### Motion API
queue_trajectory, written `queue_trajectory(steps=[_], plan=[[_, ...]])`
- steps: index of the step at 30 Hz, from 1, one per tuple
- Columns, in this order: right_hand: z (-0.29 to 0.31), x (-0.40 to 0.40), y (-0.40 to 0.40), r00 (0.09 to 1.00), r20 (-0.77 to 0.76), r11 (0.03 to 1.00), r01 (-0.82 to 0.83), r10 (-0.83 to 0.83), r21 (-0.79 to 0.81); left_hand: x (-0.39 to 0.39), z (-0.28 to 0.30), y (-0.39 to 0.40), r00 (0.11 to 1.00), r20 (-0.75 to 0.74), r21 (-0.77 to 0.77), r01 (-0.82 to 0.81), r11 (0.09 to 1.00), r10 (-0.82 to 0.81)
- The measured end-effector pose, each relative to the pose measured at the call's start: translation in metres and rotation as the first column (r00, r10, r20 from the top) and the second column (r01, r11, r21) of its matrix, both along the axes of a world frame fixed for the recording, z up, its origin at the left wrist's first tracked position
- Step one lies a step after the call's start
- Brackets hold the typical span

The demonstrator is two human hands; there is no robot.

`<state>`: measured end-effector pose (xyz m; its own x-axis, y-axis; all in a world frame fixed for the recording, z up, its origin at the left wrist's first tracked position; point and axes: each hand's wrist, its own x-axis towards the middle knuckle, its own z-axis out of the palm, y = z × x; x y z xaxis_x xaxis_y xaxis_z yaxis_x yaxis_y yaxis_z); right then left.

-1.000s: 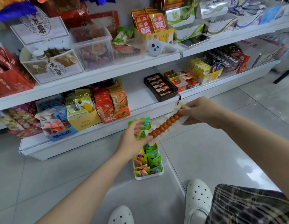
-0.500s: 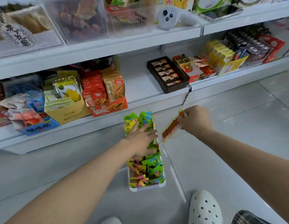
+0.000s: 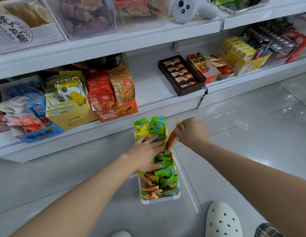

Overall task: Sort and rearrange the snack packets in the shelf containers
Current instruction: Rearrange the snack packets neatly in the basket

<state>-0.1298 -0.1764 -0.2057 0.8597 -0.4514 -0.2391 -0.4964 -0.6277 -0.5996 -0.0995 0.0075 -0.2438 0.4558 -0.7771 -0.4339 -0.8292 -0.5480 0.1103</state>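
Note:
A long white container [image 3: 161, 200] stands on the grey floor, packed with several green, yellow and pink snack packets [image 3: 163, 181]. My left hand [image 3: 146, 154] lies flat on the packets near the container's middle, fingers straight and pressing them down. My right hand [image 3: 191, 132] pinches the top of a clear packet of orange-brown sausage pieces [image 3: 171, 140]. That packet hangs tilted at the container's right edge, its lower end touching the row beside my left fingertips.
The bottom shelf [image 3: 154, 86] holds an orange snack box [image 3: 114, 100], a yellow box [image 3: 70, 106] and a dark chocolate tray [image 3: 181, 76], with a bare gap between them. A white controller [image 3: 189, 9] lies on the upper shelf. My white clog [image 3: 223, 219] is near the container.
The view has tipped down and closer. My left hand went from gripping packets to lying flat on the row. My right hand lowered the sausage packet from mid-air to the container's right edge.

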Motion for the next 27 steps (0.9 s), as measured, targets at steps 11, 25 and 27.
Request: queue_trajectory(steps=[11,25,27], plan=[[-0.051,0.004,0.016,0.904,-0.426,0.992,0.029,0.028,0.125,-0.006,-0.005,0.001,0.999,-0.030,-0.015,-0.024,1.000,0.024],[-0.043,-0.036,0.015,0.899,-0.434,0.992,-0.008,0.064,0.129,-0.030,0.010,0.008,0.988,-0.093,0.037,-0.122,0.992,0.125],[-0.043,-0.046,0.023,0.905,-0.420,0.998,-0.051,0.063,0.040,-0.041,0.018,0.012,0.983,-0.098,0.087,-0.147,0.985,0.155]])
